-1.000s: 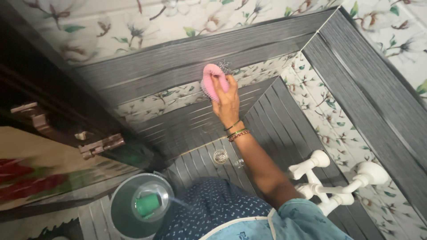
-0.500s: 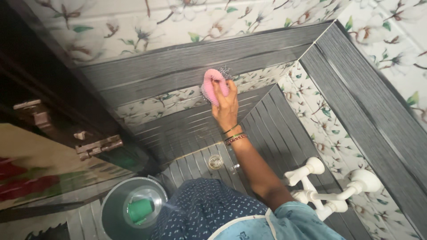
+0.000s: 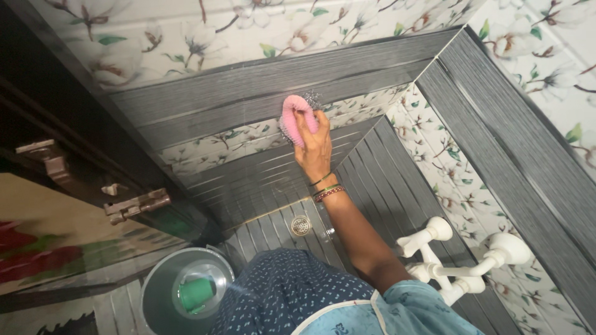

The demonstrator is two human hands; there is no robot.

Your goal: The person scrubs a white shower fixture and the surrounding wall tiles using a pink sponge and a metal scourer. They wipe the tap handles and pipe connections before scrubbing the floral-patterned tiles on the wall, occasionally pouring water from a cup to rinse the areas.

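Observation:
My right hand (image 3: 315,144) grips a pink scrubber (image 3: 292,115) backed with a bit of silver steel wool. It presses the scrubber against the wall where a grey striped tile band (image 3: 248,93) meets a floral tile strip (image 3: 217,141). Bangles ring my right wrist, and the arm reaches up from the lower right. My left hand is out of view.
A steel bucket (image 3: 162,291) holding a green mug (image 3: 197,293) stands on the floor at lower left. White taps (image 3: 462,260) jut from the right wall. A floor drain (image 3: 300,225) lies below the hand. A door with a metal latch (image 3: 133,205) is at left.
The hand and scrubber have stayed at the same spot on the wall, shifting only slightly; the view has drifted a little.

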